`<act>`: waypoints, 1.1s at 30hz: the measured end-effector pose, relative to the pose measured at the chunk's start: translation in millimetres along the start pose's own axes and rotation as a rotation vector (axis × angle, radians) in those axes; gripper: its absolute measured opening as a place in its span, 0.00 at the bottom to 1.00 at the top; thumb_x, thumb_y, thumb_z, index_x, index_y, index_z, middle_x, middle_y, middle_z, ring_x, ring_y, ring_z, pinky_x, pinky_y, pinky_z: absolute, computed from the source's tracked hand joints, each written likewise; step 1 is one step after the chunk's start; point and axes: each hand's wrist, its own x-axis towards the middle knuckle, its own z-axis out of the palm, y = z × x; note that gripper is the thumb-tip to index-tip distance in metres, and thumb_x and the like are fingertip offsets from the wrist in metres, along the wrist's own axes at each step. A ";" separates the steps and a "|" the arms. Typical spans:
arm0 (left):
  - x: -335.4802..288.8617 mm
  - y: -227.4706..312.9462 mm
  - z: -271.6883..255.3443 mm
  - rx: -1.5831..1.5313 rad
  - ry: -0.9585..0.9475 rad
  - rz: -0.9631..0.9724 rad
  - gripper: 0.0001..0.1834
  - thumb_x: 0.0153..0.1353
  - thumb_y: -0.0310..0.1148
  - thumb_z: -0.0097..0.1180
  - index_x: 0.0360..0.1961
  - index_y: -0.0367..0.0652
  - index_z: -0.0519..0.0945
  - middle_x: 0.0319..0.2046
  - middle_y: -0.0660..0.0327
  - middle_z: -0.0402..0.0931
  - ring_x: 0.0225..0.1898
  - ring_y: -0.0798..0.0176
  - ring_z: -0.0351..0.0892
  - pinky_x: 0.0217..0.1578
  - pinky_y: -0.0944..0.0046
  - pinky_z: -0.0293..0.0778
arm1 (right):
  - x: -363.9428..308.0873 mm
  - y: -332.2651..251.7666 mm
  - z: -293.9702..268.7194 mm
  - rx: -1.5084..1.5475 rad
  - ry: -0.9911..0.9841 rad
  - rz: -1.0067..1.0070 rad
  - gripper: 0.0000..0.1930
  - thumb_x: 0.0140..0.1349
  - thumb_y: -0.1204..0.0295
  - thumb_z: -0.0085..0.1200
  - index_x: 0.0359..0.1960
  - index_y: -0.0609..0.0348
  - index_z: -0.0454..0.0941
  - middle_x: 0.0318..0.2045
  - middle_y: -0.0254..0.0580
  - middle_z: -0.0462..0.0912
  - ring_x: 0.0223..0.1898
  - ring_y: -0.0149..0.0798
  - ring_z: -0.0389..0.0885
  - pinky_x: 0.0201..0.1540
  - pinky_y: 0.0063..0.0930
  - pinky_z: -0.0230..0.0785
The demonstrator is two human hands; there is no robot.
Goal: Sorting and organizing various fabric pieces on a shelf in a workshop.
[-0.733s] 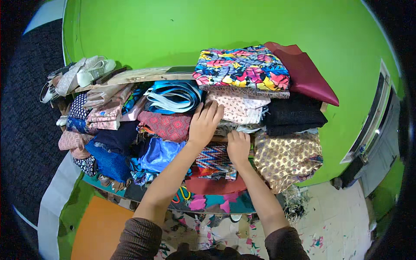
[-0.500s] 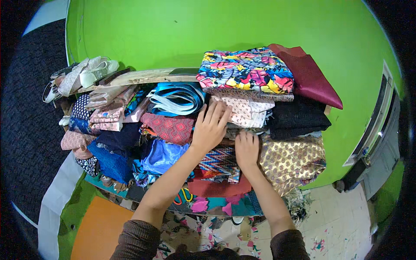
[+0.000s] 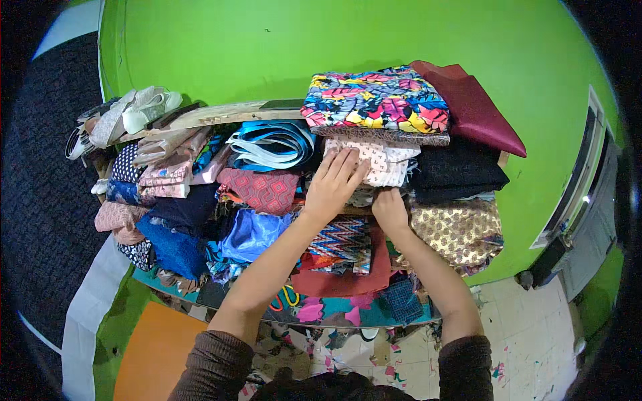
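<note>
My left hand (image 3: 332, 184) lies with fingers stretched out across a folded pale pink fabric (image 3: 384, 164) with small dark motifs. At the lower edge of that fabric, my right hand (image 3: 390, 210) is closed, its fingertips tucked in and partly hidden. Above, a folded bright floral fabric (image 3: 378, 100) rests on the stack, and a black folded cloth (image 3: 458, 170) lies to the right. Below my hands sit a zigzag-patterned fabric (image 3: 340, 242) and a rust-red cloth (image 3: 378, 267). Beside my right forearm is a gold fabric with brown motifs (image 3: 458, 230).
A blue and white rolled cloth (image 3: 271, 146) and a red patterned fabric (image 3: 261, 190) fill the shelf to the left. Maroon material (image 3: 485, 110) juts out at the upper right. Scissors with yellow and orange handles (image 3: 284, 298) lie on the lower ledge. Scraps litter the tiled floor (image 3: 528, 327).
My left hand has shifted slightly right, farther over the pale pink fabric. My right hand has moved a little right and up, its fingers now curled in at the fabric's edge.
</note>
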 end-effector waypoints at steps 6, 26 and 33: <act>-6.4 4.6 0.9 -0.005 -0.028 -0.012 0.24 0.56 0.33 0.48 0.56 0.47 0.72 0.55 0.55 0.71 0.59 0.56 0.68 0.62 0.53 0.59 | -5.2 10.7 -7.1 0.289 0.184 0.007 0.04 0.50 0.73 0.51 0.19 0.53 0.77 0.21 0.35 0.76 0.28 0.35 0.75 0.39 0.30 0.61; 9.6 -1.6 8.7 0.017 -0.061 -0.001 0.25 0.56 0.34 0.47 0.57 0.39 0.72 0.56 0.53 0.71 0.59 0.56 0.69 0.62 0.54 0.59 | 1.8 32.6 -19.8 0.344 0.285 -0.015 0.05 0.49 0.72 0.50 0.19 0.54 0.76 0.21 0.37 0.75 0.31 0.37 0.73 0.43 0.33 0.62; -8.4 -8.0 -18.9 -0.083 0.076 -0.051 0.25 0.51 0.31 0.54 0.54 0.48 0.75 0.56 0.53 0.69 0.56 0.52 0.69 0.57 0.50 0.66 | 13.1 35.4 -75.9 0.569 0.606 0.104 0.21 0.48 0.63 0.59 0.45 0.57 0.76 0.39 0.38 0.76 0.43 0.39 0.74 0.46 0.37 0.65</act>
